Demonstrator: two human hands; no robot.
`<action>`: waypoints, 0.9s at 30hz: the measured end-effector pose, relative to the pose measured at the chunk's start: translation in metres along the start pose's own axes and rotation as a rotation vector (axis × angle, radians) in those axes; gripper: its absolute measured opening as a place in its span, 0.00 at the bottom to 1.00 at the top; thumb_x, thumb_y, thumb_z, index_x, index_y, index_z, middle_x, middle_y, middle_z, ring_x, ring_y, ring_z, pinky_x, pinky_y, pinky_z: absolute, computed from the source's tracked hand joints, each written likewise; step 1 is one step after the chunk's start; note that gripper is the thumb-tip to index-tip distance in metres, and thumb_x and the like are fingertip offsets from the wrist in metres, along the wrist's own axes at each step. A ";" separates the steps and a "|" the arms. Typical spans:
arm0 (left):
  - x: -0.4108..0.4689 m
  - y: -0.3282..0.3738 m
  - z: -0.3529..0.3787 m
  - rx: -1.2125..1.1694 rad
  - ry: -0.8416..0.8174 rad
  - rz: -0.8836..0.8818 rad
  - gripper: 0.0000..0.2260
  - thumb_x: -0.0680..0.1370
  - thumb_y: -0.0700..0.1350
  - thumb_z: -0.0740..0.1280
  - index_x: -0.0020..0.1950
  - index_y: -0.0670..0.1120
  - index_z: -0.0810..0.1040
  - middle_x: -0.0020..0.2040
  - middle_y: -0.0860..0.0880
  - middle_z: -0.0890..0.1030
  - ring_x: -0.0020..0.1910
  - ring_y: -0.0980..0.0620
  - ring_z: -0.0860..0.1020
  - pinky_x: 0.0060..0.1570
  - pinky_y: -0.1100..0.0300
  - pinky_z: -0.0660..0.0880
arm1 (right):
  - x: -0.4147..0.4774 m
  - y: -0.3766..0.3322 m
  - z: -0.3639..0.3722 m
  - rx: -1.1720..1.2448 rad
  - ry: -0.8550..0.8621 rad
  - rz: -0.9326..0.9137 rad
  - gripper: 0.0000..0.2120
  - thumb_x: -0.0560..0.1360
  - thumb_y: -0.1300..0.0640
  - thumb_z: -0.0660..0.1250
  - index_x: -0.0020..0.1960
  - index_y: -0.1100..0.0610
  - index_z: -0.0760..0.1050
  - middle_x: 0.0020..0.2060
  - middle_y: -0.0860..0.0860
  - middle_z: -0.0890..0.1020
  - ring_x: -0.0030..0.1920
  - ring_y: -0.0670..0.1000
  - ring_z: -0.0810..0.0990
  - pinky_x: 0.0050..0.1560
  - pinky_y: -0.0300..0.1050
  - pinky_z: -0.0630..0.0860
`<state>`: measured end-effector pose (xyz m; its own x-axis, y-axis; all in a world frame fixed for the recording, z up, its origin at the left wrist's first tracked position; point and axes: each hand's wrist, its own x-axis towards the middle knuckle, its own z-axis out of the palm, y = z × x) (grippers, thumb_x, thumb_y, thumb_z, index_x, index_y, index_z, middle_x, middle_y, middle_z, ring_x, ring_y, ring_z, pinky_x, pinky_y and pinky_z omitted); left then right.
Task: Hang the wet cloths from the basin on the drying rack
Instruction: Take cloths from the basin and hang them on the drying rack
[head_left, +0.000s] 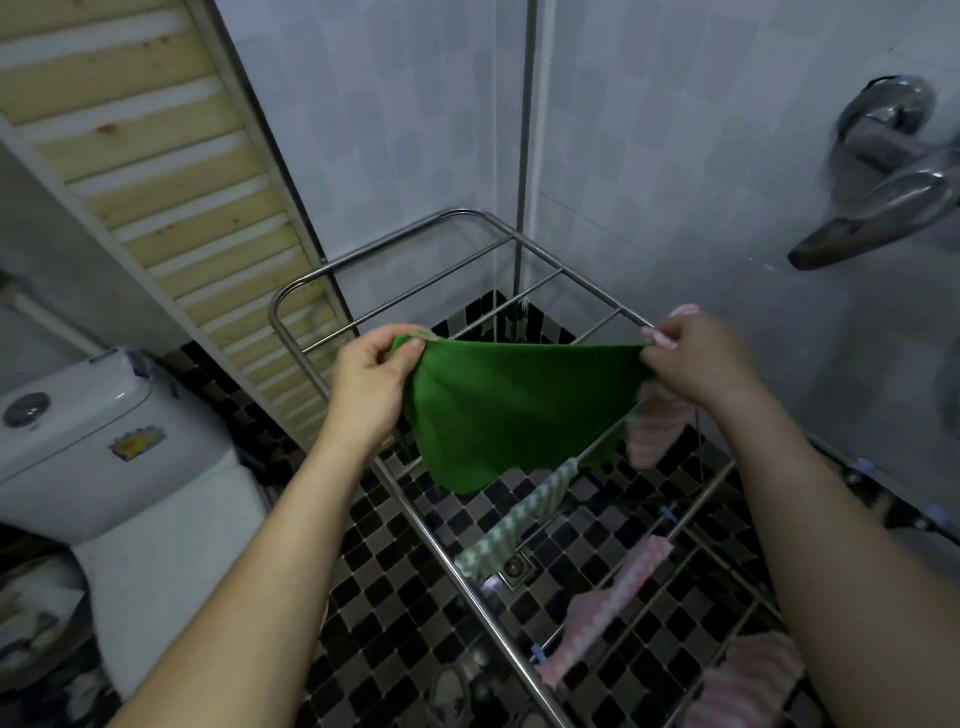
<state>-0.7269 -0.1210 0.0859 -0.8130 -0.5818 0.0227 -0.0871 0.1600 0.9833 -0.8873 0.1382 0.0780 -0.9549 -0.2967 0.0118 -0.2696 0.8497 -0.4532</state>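
Note:
A green cloth (511, 410) is stretched out above the metal drying rack (332, 270). My left hand (371, 376) pinches its left top corner and my right hand (701, 366) pinches its right top corner. The cloth's lower edge hangs down over the rack's bars. On the rack hang a green-and-white patterned cloth (511, 525), a pink-and-white patterned cloth (608, 610), a pink striped cloth (654, 426) behind my right hand, and another pink striped cloth (743, 680) at the near right. The basin is out of view.
A white toilet (104, 447) stands at the left. A slatted wooden panel (171, 171) leans on the wall behind it. A chrome tap (883, 171) juts from the tiled wall at the right. A thin pipe (524, 156) runs down the corner. The floor is checkered tile with a drain (517, 566).

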 end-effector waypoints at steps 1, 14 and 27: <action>0.003 0.006 -0.001 0.043 0.027 0.056 0.14 0.79 0.36 0.65 0.42 0.54 0.81 0.38 0.57 0.82 0.41 0.56 0.79 0.47 0.57 0.76 | 0.001 0.001 0.003 -0.013 -0.040 0.007 0.14 0.75 0.58 0.66 0.31 0.59 0.72 0.33 0.56 0.71 0.36 0.60 0.73 0.35 0.45 0.66; 0.038 0.044 0.015 0.794 -0.340 0.441 0.09 0.79 0.48 0.67 0.57 0.51 0.83 0.53 0.52 0.85 0.52 0.55 0.81 0.48 0.65 0.71 | -0.007 -0.053 0.033 0.027 -0.332 -0.238 0.13 0.70 0.46 0.75 0.50 0.51 0.80 0.42 0.47 0.79 0.38 0.38 0.73 0.32 0.35 0.66; 0.028 -0.024 -0.002 0.672 -0.704 -0.153 0.13 0.71 0.44 0.75 0.51 0.52 0.76 0.49 0.52 0.80 0.48 0.51 0.80 0.50 0.54 0.79 | 0.012 -0.095 0.055 0.527 -0.157 -0.172 0.06 0.73 0.62 0.69 0.41 0.52 0.82 0.34 0.48 0.80 0.36 0.43 0.77 0.38 0.36 0.74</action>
<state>-0.7463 -0.1430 0.0628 -0.9038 -0.0610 -0.4235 -0.3517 0.6697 0.6541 -0.8668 0.0301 0.0721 -0.8619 -0.5070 0.0107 -0.2831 0.4635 -0.8396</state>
